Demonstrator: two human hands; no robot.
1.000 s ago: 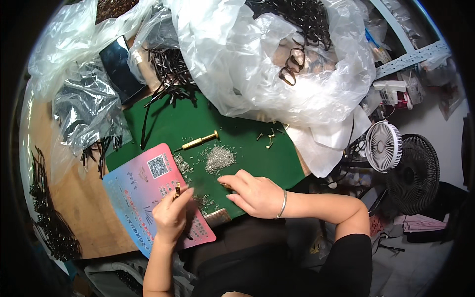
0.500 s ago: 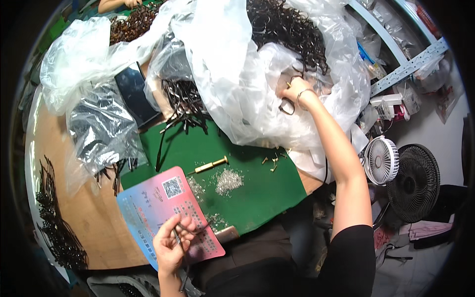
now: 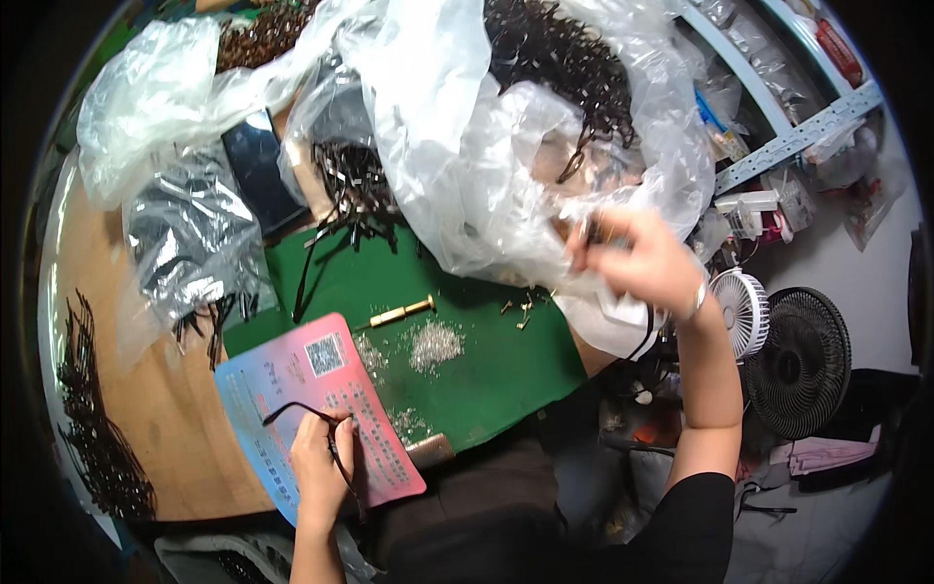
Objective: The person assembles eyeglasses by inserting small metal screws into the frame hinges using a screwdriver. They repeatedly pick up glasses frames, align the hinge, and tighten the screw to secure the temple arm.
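Observation:
Over the pink and blue printed card (image 3: 375,428), my left hand (image 3: 321,462) is closed on thin dark eyeglass temples (image 3: 287,407). One curved tip sticks out to the left, and another dark length runs down past the thumb. My right hand (image 3: 647,258) is smeared by motion beside the big clear plastic bag (image 3: 438,185). Its fingers are bent round something small and dark that I cannot make out. In the bag lies a heap of dark eyeglass parts (image 3: 569,68). A brass screwdriver (image 3: 402,311) and a pile of tiny silvery pieces (image 3: 436,346) rest on the green mat (image 3: 486,389).
Small brass screws (image 3: 525,310) lie at the mat's right. Dark temples (image 3: 355,185) are bunched behind it, with a dark tablet-like panel (image 3: 263,175) to their left. More dark temples (image 3: 102,428) lie at the far left. Two fans (image 3: 739,311) and a metal shelf frame (image 3: 798,136) stand right.
My right hand has come out of the bag, toward me and to the right. My left hand has turned over, and the temples now point up and left. The view has shifted slightly.

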